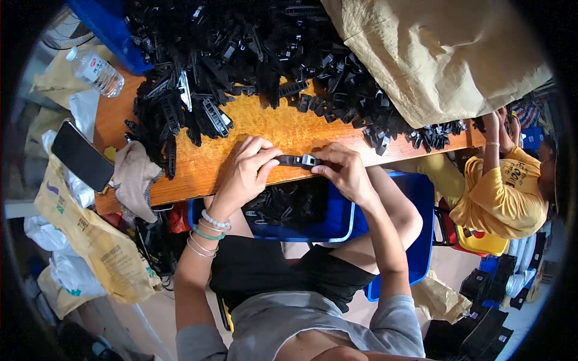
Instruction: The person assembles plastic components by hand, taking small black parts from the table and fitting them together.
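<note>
Between my two hands, just over the table's near edge, is a slim black plastic part (291, 160) with a grey clip-like piece (309, 160) at its right end. The fingers of my left hand (254, 162) pinch its left end. My right hand (344, 168) grips the right end by the grey piece, thumb below and fingers above. Beyond my hands, a large heap of similar black plastic parts (241, 54) covers the far side of the wooden table (259, 123). Smaller black pieces (337, 102) lie to the right of the heap.
A blue bin (337, 225) holding black parts stands under the table edge by my lap. At left are a phone (82, 156), a grey cloth (135, 174) and a water bottle (96, 72). Brown paper (445, 54) covers the right side. A person in yellow (506, 192) sits at right.
</note>
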Motion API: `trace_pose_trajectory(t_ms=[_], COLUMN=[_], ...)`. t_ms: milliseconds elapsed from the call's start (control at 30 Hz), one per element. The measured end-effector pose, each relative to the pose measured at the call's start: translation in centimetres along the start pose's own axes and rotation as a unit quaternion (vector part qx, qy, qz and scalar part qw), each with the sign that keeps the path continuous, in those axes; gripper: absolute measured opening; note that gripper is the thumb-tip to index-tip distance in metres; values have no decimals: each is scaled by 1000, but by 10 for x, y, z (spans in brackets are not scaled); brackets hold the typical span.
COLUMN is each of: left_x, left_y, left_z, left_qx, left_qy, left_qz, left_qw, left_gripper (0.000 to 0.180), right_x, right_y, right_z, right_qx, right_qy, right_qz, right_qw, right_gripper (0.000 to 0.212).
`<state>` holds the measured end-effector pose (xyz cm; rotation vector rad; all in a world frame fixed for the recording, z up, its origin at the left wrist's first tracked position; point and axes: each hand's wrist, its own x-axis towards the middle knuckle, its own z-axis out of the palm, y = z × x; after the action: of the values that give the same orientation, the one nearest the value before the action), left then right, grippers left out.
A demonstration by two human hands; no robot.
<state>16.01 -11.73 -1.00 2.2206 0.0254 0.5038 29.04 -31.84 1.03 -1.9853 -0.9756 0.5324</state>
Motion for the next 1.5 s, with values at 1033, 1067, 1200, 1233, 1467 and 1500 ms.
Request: trace_pose_trajectory(t_ms=[1033,1067,1200,1233,1467,1500], left_x=[-113,-108,-104,-108,-45,-34], left_y=[-74,-67,-63,-60,-68,-71], left_z=[-122,-118,-113,-121,-155,-162], left_qx=[163,167,141,196,406,499], left_qy=[502,503,489,477,353,321], left_qz=[-231,-238,-202,-154,-166,-175], left_qw=[817,814,837,843,826,786], left_gripper=[33,32,34,33,31,37], right_x=[149,167,201,197,178,176], right_y=[-141,-146,-140,-150,-122,-117], right_z=[206,222,249,250,198,191], right_qx=[-178,-204,-334,-338,-339,-340], right_qy=[23,18,28,-4,-45,-52], right_qz=[-430,-423,-415,-396,-384,-396], right_qw=[885,883,845,854,858,852], right_gripper=[48,48,45,45,47,46])
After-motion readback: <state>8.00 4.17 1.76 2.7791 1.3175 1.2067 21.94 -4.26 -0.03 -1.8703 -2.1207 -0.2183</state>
